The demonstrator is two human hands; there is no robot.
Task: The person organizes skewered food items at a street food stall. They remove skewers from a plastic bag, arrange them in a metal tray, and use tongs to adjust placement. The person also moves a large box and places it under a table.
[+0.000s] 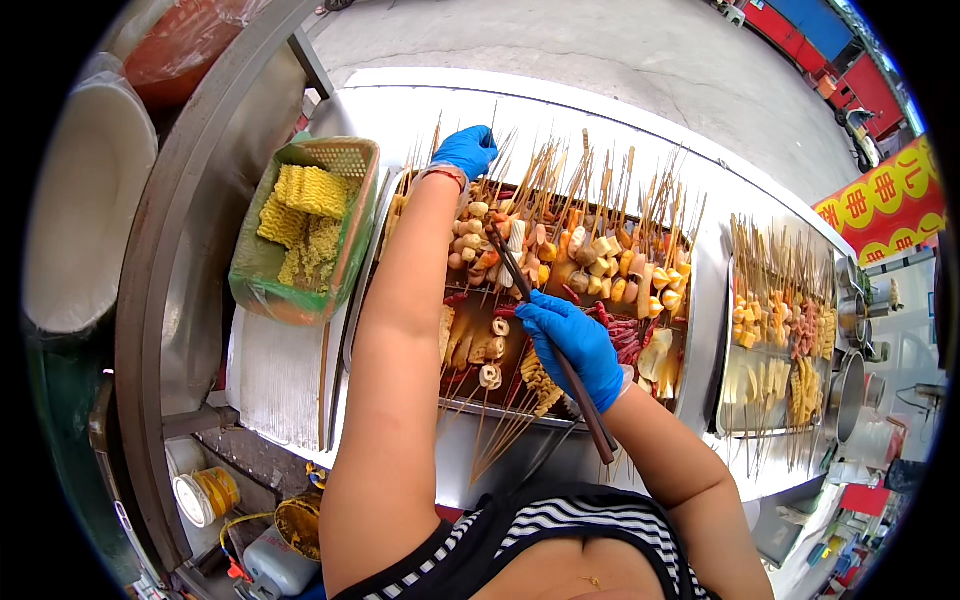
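Note:
My left hand [466, 152], in a blue glove, is at the back left of a metal tray [684, 382] of skewered food in brown broth. Its fingers close around a thin bamboo skewer [494, 112] whose tip sticks up; the skewer's lower end is hidden. In my right hand [574, 341], also gloved, is a pair of long dark chopsticks [582, 394]. Their tips reach skewered balls and sausages near the tray's back. Below lie white rolls [495, 349] on a skewer and folded tofu skin [538, 381]. Red dried chillies [622, 335] float right of my right hand.
At left, a green-lined basket [367, 161] holds yellow noodle blocks [311, 191] beside a metal post [161, 225]. A second skewer tray [726, 375] stands at right, near metal pots [849, 394]. A bucket [206, 495] and gas cylinder [281, 559] sit low left.

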